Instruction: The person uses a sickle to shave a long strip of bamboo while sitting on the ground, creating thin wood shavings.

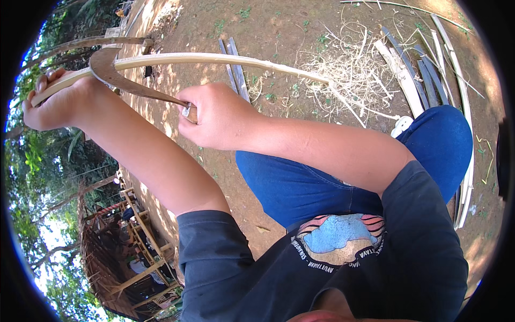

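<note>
A long pale bamboo strip [214,57] runs from the far left toward the middle right, bending downward at its far end. My left hand [61,99] is closed around its left end. In my right hand [217,117] is the handle of a curved, rusty-brown sickle [142,88]. The hooked part of the blade crosses the strip just right of my left hand and appears to touch it. Most of the handle is hidden in my fist; only its collar shows at the blade's base.
Thin shavings [348,72] lie heaped on the dirt ground [289,32] around the strip's far end. Split bamboo pieces [399,75] lie at the right, near my bent knee [442,131]. Two dark slats [234,67] lie beyond my right hand. A thatched hut [107,263] stands at the lower left.
</note>
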Demonstrator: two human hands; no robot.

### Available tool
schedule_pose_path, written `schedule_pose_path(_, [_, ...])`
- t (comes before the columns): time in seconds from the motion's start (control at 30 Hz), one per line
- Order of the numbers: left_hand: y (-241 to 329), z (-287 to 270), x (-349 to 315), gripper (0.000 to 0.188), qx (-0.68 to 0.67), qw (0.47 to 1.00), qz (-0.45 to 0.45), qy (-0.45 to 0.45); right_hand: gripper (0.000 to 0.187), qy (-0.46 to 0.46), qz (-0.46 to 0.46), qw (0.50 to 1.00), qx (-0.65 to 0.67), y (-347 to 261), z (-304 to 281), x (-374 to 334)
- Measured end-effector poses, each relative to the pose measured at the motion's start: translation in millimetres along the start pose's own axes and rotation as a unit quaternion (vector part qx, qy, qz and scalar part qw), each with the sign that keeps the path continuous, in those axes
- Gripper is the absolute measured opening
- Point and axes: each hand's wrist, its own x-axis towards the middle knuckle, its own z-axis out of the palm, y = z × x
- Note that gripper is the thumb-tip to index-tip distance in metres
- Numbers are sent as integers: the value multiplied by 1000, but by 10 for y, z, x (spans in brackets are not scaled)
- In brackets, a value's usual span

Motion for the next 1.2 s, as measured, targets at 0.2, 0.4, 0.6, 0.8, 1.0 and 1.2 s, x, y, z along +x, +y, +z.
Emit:
schedule_pose_path(0.2, [-55, -76, 23, 19, 14, 1000, 1, 21, 13, 13, 174, 984, -21, 976, -261, -599])
schedule_pose_path(0.4, [-8, 82, -61, 18, 33, 999, -11, 34, 16, 35, 366, 907, -203, 2103, -1194, -1443])
schedule_pose_path(0.6, [1, 2, -44, 15, 10, 1000, -9, 18, 14, 85, 296, 946, -99, 1685, -990, -1111])
schedule_pose_path(0.8, [38, 239, -153, 11, 46, 994, 30, 94, 15, -39, 27, 999, 28, 255, -285, -67])
schedule_pose_path(1.0, [39, 230, -177, 31, 24, 995, 34, 88, 19, -34, 90, 993, 64, 430, -174, -166])
schedule_pose_path(1.2, [28, 300, -194, 23, 38, 993, 31, 105, 21, 81, 203, 975, -32, 1227, -387, -815])
